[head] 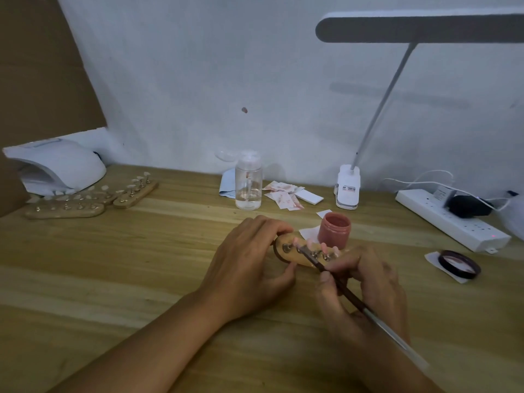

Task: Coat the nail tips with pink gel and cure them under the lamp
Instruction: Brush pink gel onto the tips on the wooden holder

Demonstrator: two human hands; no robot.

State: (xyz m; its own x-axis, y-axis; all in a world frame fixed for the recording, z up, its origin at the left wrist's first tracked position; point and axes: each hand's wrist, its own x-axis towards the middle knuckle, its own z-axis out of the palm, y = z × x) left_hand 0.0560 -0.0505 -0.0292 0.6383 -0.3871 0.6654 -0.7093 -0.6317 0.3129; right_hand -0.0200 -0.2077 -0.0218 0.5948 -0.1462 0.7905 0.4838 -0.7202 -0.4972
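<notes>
Pinched low on its handle by the right hand (365,282), one brush (340,287) reaches the four or so pink nail tips (323,245), while the left hand (249,265) grips the end of their wooden holder (283,251), likely to steady each stroke. One open gel jar (334,229) stands just behind for easy dipping, its lid (459,263) aside at right. One curing lamp (59,165) waits far left beside what look like three more holders (65,209) of pale tips.

The right hand (368,282) hides the far end of the wooden holder (283,249). The bristles of the brush (344,292) are too small to tell. The desk lamp (411,28) runs off the right edge.
</notes>
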